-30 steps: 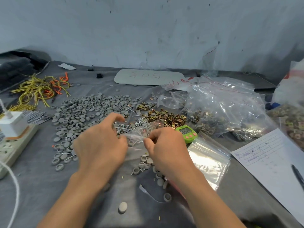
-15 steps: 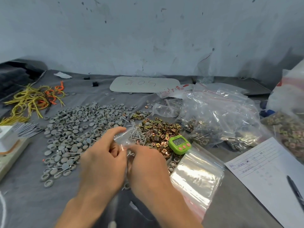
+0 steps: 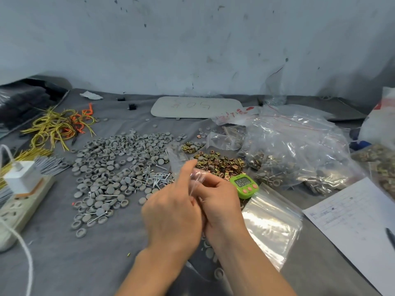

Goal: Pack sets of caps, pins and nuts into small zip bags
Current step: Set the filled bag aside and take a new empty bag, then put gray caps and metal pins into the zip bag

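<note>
Zip bag (image 3: 179, 163): long axis tilts up and away from me, mouth end farthest.
Left hand (image 3: 173, 214): pinching its side.
Right hand (image 3: 221, 207): touching my left, pinching the near end.

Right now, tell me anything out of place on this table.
Yes: stray caps lie between the forearms, apart from the cap pile. Pins spill across that pile's edge. Otherwise the left hand and right hand just pinch the bag.

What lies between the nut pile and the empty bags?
The green timer lies between the nut pile and the empty bags, in the head view.
</note>
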